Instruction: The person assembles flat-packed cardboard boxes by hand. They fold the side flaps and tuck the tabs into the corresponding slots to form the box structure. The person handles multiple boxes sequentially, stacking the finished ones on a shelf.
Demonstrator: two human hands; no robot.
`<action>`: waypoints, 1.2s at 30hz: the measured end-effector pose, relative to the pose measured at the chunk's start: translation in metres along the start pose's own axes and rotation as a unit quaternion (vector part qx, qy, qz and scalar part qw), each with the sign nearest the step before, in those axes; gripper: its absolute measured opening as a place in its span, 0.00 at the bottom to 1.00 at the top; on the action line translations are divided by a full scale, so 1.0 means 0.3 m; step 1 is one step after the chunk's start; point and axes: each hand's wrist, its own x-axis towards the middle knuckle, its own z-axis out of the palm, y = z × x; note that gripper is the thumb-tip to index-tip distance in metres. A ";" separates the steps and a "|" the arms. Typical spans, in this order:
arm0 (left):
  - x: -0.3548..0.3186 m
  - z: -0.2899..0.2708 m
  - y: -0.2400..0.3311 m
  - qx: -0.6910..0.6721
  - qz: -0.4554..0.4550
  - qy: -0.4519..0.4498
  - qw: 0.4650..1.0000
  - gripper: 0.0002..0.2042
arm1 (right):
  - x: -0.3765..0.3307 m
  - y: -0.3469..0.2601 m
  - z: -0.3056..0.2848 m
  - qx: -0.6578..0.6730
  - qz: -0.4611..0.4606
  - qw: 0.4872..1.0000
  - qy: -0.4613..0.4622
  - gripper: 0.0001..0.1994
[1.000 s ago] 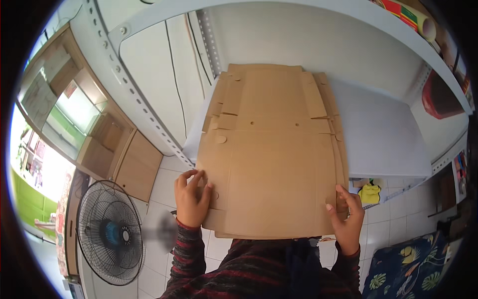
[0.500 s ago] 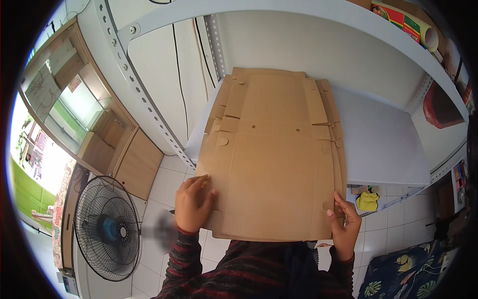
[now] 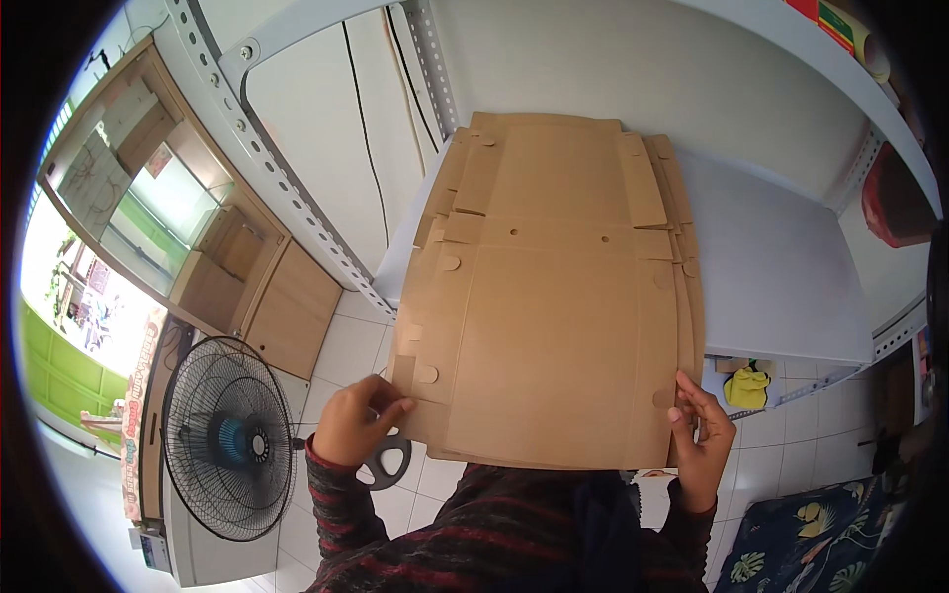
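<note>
A stack of flat, unfolded brown cardboard boxes [image 3: 563,336] lies in front of me, with side flaps, slots and two small round holes in the top sheet. Its near end reaches past the shelf toward my body. At the near left corner, my left hand [image 3: 358,417] pinches the edge of the top cardboard between thumb and fingers. My right hand [image 3: 704,430] grips the near right edge, thumb on the near side and fingers along the border. The lower sheets peek out in uneven layers on the right.
The stack rests on a light grey metal shelf [image 3: 781,257] with perforated posts [image 3: 272,173]. Left of me are a black fan [image 3: 232,440] and a wooden glass-fronted cabinet [image 3: 297,306]. A yellow cloth [image 3: 746,387] lies below the shelf; a dark leaf-patterned fabric [image 3: 806,539] is at lower right.
My left hand has slid down and outward along the left edge, uncovering a flap there. My right hand keeps its place at the right edge. The view has shifted slightly.
</note>
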 end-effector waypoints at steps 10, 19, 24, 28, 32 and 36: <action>-0.070 -0.035 0.030 0.000 0.035 -0.040 0.999 0.18 | -0.001 0.017 -0.002 -0.012 -0.002 1.000 -0.002 0.20; -0.098 -0.035 0.029 -0.008 0.052 -0.046 0.998 0.20 | -0.005 0.024 0.006 -0.009 -0.029 1.000 0.002 0.19; -0.100 -0.046 0.034 0.001 0.053 -0.064 0.996 0.22 | -0.004 0.020 0.006 -0.008 -0.022 1.000 0.001 0.19; -0.104 -0.051 0.031 0.015 0.071 -0.072 0.995 0.24 | -0.003 0.024 0.005 -0.011 -0.020 1.000 0.000 0.19; -0.103 -0.050 0.035 0.019 0.063 -0.076 0.995 0.23 | -0.003 0.024 0.003 -0.011 -0.016 1.000 -0.001 0.18; -0.087 -0.049 0.075 -0.017 0.123 -0.020 0.992 0.16 | 0.001 0.023 -0.004 -0.015 -0.014 1.000 -0.011 0.19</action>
